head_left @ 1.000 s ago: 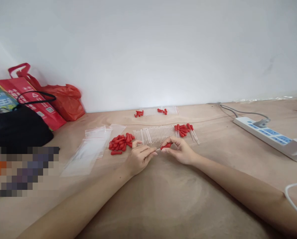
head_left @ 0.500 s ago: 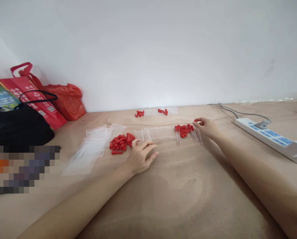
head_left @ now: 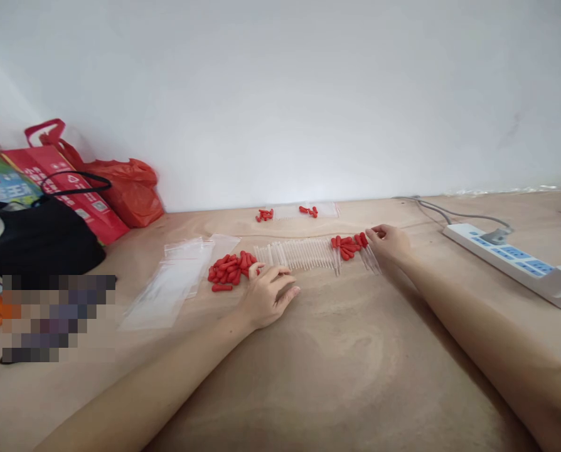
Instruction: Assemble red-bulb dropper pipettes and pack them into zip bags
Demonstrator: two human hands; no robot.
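Fingers (head_left: 373, 235) of the right hand (head_left: 388, 242) pinch together at the red-capped clear droppers (head_left: 351, 246), which lie pointing toward the table's (head_left: 309, 376) near edge, while the left hand (head_left: 264, 294) rests spread beside the loose red rubber caps (head_left: 228, 270).

Left hand (head_left: 267, 294) resting palm down, fingers spread, right hand (head_left: 388, 242) stretched forward, fingers curled

Red bag (head_left: 80, 194) — white print, perhaps recycling symbol and QR code — no wording legible.

Two hands (head_left: 266, 294), one power strip (head_left: 511, 258), two red bags (head_left: 120, 188).
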